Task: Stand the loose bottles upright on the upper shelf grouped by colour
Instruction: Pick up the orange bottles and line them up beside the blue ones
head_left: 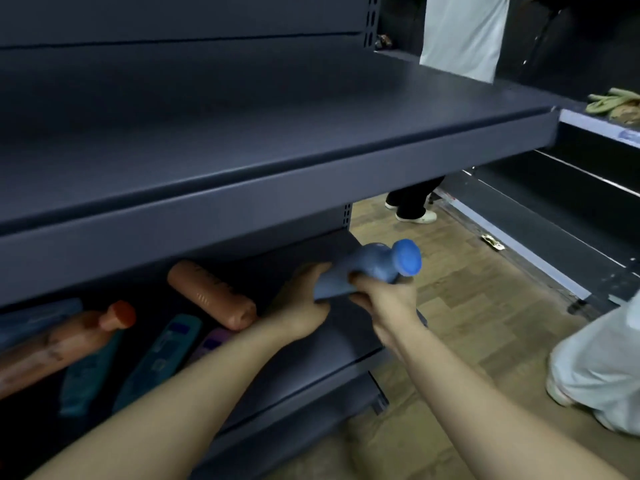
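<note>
A blue bottle (372, 266) with a round blue cap lies tilted at the right end of the lower shelf (311, 362), cap pointing right. My left hand (301, 304) holds its base end and my right hand (384, 299) grips its neck below the cap. On the lower shelf lie an orange bottle (211, 294), a second orange bottle with an orange cap (69, 337), two teal bottles (162, 358) (86, 379) and a purple one (211, 342), all on their sides. The upper shelf (242, 109) is dark and bare.
A person in pale trousers (599, 368) stands at the right on the wooden floor (450, 306). Another person's feet (414, 209) show beyond the shelf. A neighbouring shelf unit (554, 216) runs along the right, with gloves (616, 103) on it.
</note>
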The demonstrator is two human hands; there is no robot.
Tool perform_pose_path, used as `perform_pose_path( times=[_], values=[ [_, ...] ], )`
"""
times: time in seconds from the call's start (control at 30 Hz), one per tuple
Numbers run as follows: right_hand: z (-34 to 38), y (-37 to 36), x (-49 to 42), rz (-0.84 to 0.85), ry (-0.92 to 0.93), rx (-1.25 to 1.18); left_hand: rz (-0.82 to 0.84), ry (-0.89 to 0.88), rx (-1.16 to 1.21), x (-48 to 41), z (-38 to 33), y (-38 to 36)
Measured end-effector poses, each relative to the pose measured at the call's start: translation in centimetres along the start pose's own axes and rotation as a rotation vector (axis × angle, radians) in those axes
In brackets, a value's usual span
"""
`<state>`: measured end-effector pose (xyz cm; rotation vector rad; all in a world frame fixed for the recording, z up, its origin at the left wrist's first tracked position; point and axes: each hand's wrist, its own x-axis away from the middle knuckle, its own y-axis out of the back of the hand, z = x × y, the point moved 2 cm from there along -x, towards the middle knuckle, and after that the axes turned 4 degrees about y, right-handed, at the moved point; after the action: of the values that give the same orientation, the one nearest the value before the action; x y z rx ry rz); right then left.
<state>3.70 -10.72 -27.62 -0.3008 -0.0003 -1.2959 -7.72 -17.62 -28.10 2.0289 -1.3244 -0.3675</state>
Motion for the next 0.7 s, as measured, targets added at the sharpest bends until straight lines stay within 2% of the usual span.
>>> perform_pose_path(
  times=[0.13, 0.33, 0.5, 0.7],
  values=[
    [2.9, 2.0, 4.5, -0.021, -0.062, -0.009, 0.065, -0.010, -0.040, 4.3, -2.8, 1.4],
    [8.2, 5.2, 10.2, 0.061, -0.112, 0.085, 0.188, -0.027, -0.089, 9.6, -7.8, 2.9],
    [13.2, 6.4, 13.1, 0.206, -0.089, 0.143, 0.253, -0.051, -0.017, 12.7, -12.1, 4.8],
    [20.6, 5.7, 15.4, 0.437, 0.020, 0.203, 0.277, -0.060, 0.085, 16.0, -16.5, 9.5]
  ],
)
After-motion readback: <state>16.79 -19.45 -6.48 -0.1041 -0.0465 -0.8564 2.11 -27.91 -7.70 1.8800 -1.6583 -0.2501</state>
